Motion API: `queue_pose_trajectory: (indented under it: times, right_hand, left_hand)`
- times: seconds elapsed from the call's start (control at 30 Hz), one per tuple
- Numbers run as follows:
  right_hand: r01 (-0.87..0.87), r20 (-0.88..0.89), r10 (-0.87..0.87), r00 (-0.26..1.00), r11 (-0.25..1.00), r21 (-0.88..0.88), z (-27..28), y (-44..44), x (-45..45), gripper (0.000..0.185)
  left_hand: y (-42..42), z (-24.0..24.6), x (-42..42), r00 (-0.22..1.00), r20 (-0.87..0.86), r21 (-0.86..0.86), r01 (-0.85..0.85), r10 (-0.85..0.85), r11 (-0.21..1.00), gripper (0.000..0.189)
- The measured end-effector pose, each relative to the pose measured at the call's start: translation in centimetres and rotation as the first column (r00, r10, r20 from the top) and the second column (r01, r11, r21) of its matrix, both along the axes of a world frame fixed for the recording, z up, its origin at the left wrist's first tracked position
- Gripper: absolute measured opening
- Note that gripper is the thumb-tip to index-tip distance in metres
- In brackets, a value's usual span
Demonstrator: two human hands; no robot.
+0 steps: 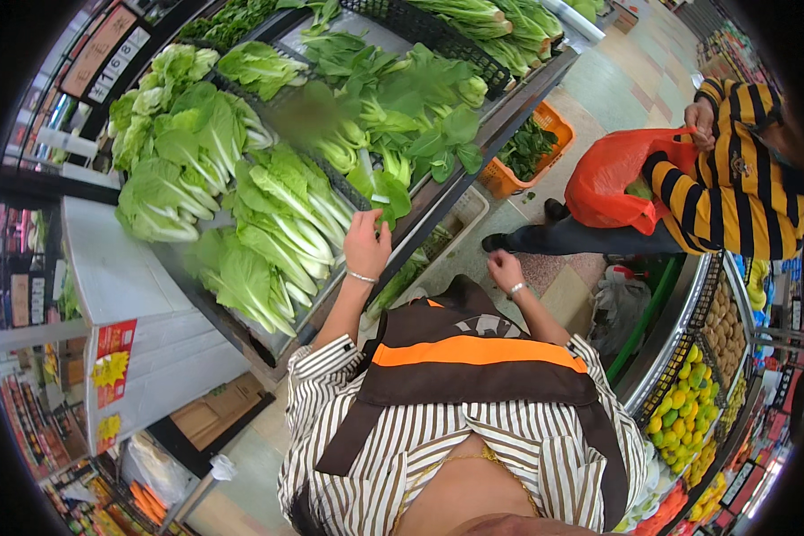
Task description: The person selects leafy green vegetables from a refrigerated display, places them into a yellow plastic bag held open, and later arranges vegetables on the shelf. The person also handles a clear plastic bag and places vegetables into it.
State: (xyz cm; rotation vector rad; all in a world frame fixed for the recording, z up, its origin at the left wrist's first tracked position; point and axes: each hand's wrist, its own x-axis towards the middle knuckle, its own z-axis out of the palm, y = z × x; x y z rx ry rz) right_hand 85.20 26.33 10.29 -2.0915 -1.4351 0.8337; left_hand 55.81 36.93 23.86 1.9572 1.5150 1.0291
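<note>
My left hand [367, 246] is at the front edge of the vegetable stand, its fingertips near a small white tag or strip [380, 199] by the leafy greens [385, 187]. Whether the fingers touch it is hard to tell. Beside it lie heads of long-leaf lettuce with white stems [291, 214]. My right hand [505, 269] hangs in front of the apron [476, 375], away from the stand, with its fingers curled; nothing is visible in it. Bok choy [338, 151] and more leafy greens fill the stand beyond my left hand.
A person in a striped top [744, 174] stands at the right with a red plastic bag [610, 174]. An orange crate of greens [563, 127] and a pale crate [476, 204] are on the floor beside the stand. A fruit display [683, 409] stands at the lower right.
</note>
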Motion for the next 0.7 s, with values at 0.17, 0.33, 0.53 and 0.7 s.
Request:
queue_pose_trajectory:
  times: [0.17, 0.33, 0.53, 0.7]
  right_hand:
    - [-0.08, -0.185, 0.164, 0.969, 0.915, 0.395, 8.9, 9.6, -7.0, 0.015]
    - [-0.299, -0.067, 0.404, 0.912, 0.769, 0.564, 12.2, 17.6, -14.4, 0.014]
    - [-0.405, 0.285, 0.392, 0.875, 0.914, -0.017, 11.5, 24.0, -19.6, 0.032]
    - [-0.415, 0.382, 0.515, 0.767, 0.853, -0.317, 12.6, 25.4, -21.1, 0.032]
  left_hand:
    - [-1.2, -0.4, 0.5, 0.998, 0.039, -0.034, 0.055, -0.053, 0.998, 0.018]
    - [-3.4, -0.2, 0.3, 0.986, 0.046, -0.046, 0.162, -0.16, 0.986, 0.019]
    - [-5.7, 0.4, -1.1, 0.963, 0.154, -0.169, 0.246, -0.221, 0.954, 0.016]
    - [-6.7, 0.0, -3.4, 0.972, 0.217, -0.207, 0.14, -0.094, 0.968, 0.016]
